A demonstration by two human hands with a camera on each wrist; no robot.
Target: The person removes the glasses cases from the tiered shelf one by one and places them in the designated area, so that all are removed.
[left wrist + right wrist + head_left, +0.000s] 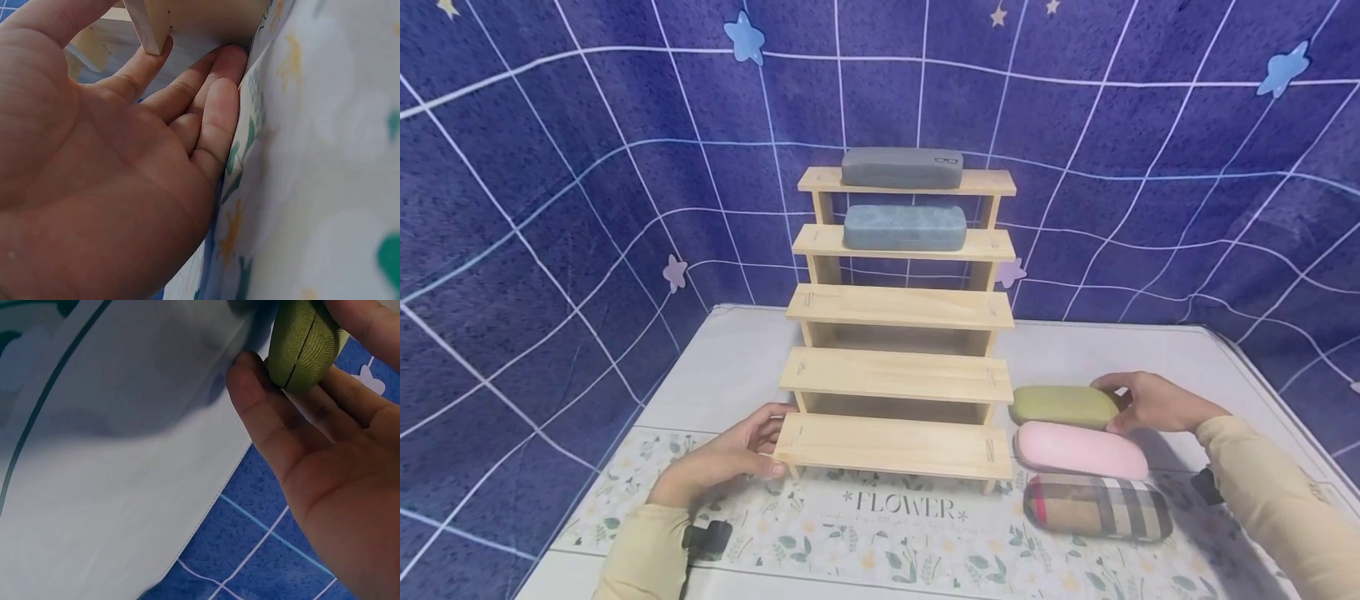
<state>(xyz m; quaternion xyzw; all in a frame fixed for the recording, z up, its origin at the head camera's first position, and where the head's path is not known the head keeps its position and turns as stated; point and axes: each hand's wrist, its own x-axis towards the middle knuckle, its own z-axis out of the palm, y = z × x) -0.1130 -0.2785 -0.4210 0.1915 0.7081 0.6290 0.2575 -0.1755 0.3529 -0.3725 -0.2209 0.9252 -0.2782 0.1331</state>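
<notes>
In the head view, a five-step wooden stand (pixel 895 371) stands mid-table. My left hand (pixel 730 457) holds the left end of its lowest step, thumb at the front and fingers behind. The left wrist view shows that hand's fingers (pixel 181 94) around the foot of a leg. On the right, my right hand (pixel 1157 407) grips the right end of an olive-green glasses case (pixel 1060 405). In the right wrist view the case (pixel 300 347) lies between thumb and fingers. A pink glasses case (pixel 1078 450) and a plaid glasses case (pixel 1097 508) lie in front of it.
A grey glasses case (pixel 898 169) sits on the top step, and a blue glasses case (pixel 905 227) on the step below. A floral mat (pixel 865 550) covers the table's front part. Behind hangs a blue gridded cloth (pixel 895 92) with stars.
</notes>
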